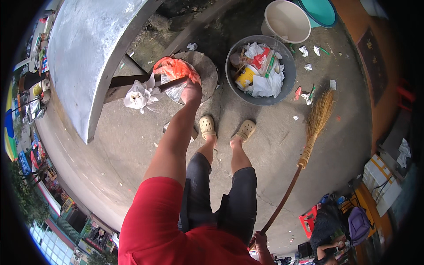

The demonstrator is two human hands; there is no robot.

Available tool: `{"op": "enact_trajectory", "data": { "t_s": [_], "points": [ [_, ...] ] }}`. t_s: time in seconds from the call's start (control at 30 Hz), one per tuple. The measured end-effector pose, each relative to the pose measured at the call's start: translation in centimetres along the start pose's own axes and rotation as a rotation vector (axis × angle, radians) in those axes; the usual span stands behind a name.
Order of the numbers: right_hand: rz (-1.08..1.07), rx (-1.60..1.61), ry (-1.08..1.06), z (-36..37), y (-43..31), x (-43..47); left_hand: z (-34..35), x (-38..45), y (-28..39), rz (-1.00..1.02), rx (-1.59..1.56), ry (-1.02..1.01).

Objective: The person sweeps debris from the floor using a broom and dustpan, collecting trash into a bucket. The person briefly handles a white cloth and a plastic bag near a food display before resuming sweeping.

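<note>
My left hand [191, 92] reaches forward and closes around the end of a dark bar [172, 83]. Beneath that bar, an orange plastic bag [175, 67] and clear plastic lie on a round grey lid or slab [208, 74]. Crumpled white paper or plastic [139, 95] hangs by the bar's other end. Low on the right, my right hand [260, 241] grips the wooden handle of a straw broom [309, 145], whose bristles rest on the concrete floor. A grey bin [294, 78] ahead holds tissues, a yellow paper cup [245, 77] and wrappers.
Scattered tissues [308, 67] and green wrappers [324, 50] litter the floor. A beige bucket [291, 20] and a teal bucket [319, 13] stand behind the bin. A metal-topped table [89, 39] juts in at left. A person [326, 228] sits at right near a red stool [308, 221].
</note>
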State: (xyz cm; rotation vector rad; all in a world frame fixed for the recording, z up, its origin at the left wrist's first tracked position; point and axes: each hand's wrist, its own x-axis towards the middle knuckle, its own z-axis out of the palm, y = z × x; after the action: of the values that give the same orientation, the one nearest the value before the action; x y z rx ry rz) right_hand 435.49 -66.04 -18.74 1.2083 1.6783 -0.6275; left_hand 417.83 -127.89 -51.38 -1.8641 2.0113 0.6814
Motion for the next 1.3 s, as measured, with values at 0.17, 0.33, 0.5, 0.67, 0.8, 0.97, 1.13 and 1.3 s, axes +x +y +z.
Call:
{"op": "enact_trajectory", "data": {
  "t_s": [0.17,0.33,0.5,0.67,0.8,0.97,1.13,1.3],
  "points": [
    [-0.001,0.057,0.009,1.3,0.5,0.2,1.2,3.9,2.2,-0.085,0.046,-0.046],
    [0.006,0.099,0.0,1.2,0.5,-0.4,1.7,2.9,1.7,0.054,0.16,-0.062],
    [-0.005,0.091,-0.02,0.5,-0.6,-0.9,-2.6,-2.8,-1.6,0.176,0.082,0.021],
    [0.075,0.11,-0.038,0.4,-0.6,-1.4,-10.6,-8.1,-4.7,0.424,-0.064,0.172],
    [0.067,0.108,-0.083,-0.2,-0.9,-1.3,-17.1,-12.5,-5.4,0.483,-0.219,0.214],
    [0.073,0.084,-0.083,0.0,-1.7,-2.0,-24.0,-13.5,-5.4,0.302,-0.471,0.081],
    [0.045,0.077,-0.104,-0.3,-1.9,-1.8,-27.3,-11.5,-6.1,0.102,-0.863,-0.191],
    [0.054,0.072,-0.107,-0.4,-1.9,-2.1,-27.3,-11.2,-6.7,0.21,-0.706,-0.141]
  ]
}}
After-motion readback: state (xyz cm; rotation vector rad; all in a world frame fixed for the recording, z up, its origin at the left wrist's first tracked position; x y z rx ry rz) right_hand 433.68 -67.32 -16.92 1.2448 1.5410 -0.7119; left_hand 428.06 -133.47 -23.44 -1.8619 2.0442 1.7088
